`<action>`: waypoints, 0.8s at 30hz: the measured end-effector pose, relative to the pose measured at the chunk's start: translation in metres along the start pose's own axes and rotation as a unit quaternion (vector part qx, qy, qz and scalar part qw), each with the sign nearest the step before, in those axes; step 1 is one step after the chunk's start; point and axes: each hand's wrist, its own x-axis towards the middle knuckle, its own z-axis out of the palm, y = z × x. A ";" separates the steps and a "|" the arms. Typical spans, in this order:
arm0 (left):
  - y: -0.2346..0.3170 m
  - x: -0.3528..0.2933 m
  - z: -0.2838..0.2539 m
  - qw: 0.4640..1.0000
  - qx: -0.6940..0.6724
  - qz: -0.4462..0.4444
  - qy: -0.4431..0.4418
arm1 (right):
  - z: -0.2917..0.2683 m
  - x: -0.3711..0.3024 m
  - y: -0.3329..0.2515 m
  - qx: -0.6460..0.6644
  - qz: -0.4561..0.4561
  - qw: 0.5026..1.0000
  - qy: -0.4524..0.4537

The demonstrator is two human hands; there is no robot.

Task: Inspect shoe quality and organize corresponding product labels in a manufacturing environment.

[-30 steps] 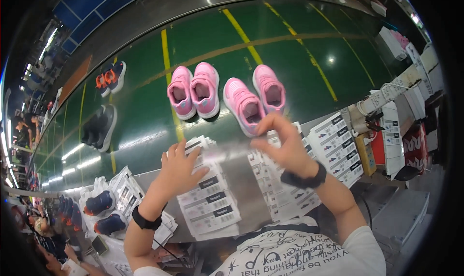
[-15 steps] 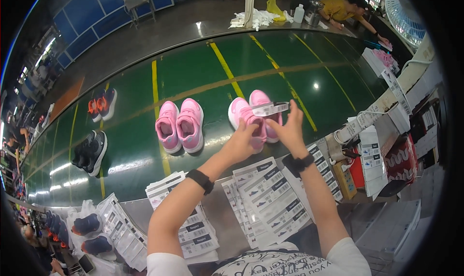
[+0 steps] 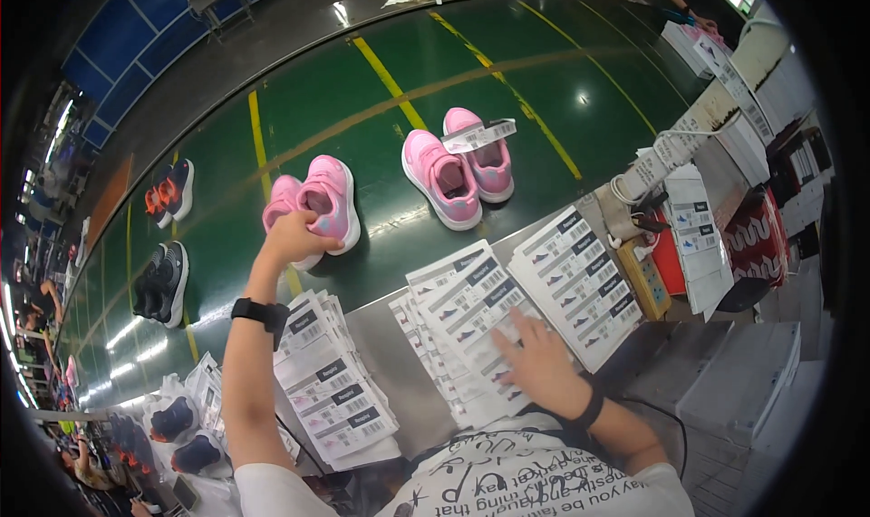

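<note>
left hand (image 3: 304, 236): reached over the heels of the left pink pair (image 3: 340, 186); touched both shoes, fingers bent, thumb at the right shoe's opening; could not tell how firmly clamped, undersides hidden.

left pink pair: lay on the green belt (image 3: 385, 218), far side of the left label stack (image 3: 340, 395); pointed toes far, heels near; partly hidden by the hand, mostly the left shoe.

key relation: lay right at the left fingers, heels first, long axis running roughly near to far; sat well closer to the left hand than to the right.

right hand (image 3: 539, 363): rested over the near right part of the middle label stack (image 3: 467, 286); held fingers spread apart, palm down, nothing seen clamped.

middle label stack: lay on the metal tabletop (image 3: 385, 336), slanted, far end more to the left; sat just left of the right label stack (image 3: 580, 286).

right pink pair (image 3: 424, 159): stood on the belt beyond the middle stack, toes far and a little left; untouched.

label strip (image 3: 480, 136): lay crosswise over the right shoe of that pair.

belt, left: carried orange-and-navy shoes (image 3: 172, 195) far, black shoes (image 3: 165, 286) nearer.
</note>
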 end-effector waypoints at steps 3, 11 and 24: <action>0.046 -0.027 -0.031 0.958 -0.280 -0.033 -0.045 | 0.032 0.002 -0.020 -0.094 0.034 0.995 0.026; 0.184 -0.200 0.024 0.965 -0.105 0.226 -0.077 | -0.012 -0.016 -0.023 0.598 0.082 0.790 0.106; 0.165 -0.191 0.074 0.943 -0.080 0.308 0.095 | -0.027 -0.013 0.012 -0.061 -0.162 0.966 0.191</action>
